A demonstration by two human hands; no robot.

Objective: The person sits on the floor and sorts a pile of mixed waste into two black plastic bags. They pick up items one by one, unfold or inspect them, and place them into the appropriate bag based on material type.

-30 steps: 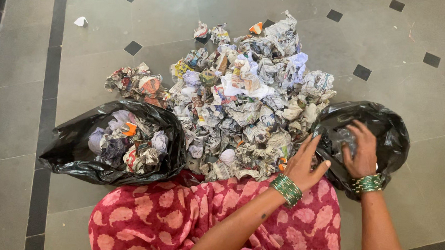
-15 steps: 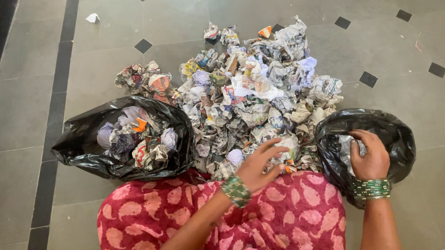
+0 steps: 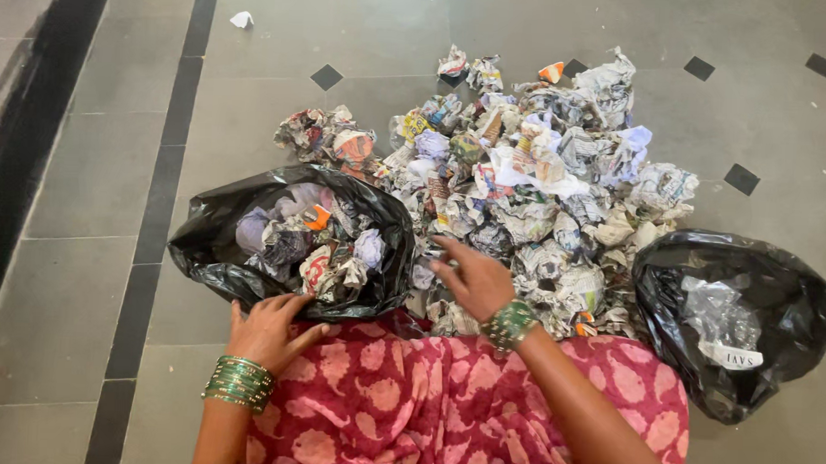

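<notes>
A big heap of crumpled newspaper balls lies on the grey tiled floor in front of me. My left hand, with green bangles at the wrist, rests with fingers apart against the near rim of a black plastic bag that holds several paper balls. My right hand, also bangled, hovers with spread fingers over the near edge of the heap and holds nothing. To the right, a second black bag lies open with crinkled clear plastic and a white scrap inside.
My lap in red patterned cloth fills the bottom centre. One stray white paper scrap lies far off at the top left. A dark strip of tiles runs along the left side of the floor.
My right hand left the right bag and moved to the heap. My left hand moved from the heap to the left bag's near rim. The view swung left.
</notes>
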